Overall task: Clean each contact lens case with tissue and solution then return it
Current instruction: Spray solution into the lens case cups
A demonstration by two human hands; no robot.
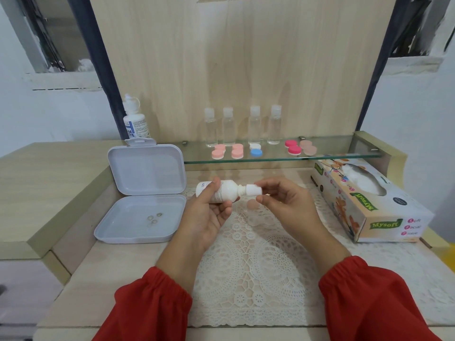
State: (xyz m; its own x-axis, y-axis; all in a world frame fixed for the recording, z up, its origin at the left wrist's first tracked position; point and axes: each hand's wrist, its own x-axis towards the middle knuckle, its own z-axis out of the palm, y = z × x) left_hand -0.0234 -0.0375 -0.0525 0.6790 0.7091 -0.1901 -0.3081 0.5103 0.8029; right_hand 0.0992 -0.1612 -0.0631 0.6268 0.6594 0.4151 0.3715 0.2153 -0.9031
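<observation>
My left hand holds a small white solution bottle on its side above the lace mat, nozzle pointing right. My right hand pinches the bottle's white cap at the nozzle. Below the cap, on the mat, a pale pink lens case piece lies partly hidden by my fingers. Several lens cases sit on the glass shelf: pink ones, a white and blue one, a red one and a beige one. The tissue box lies at the right.
An open white plastic box with small lenses in its tray sits at the left. A larger solution bottle stands behind it. Several clear bottles line the back of the glass shelf. A lace mat covers the table.
</observation>
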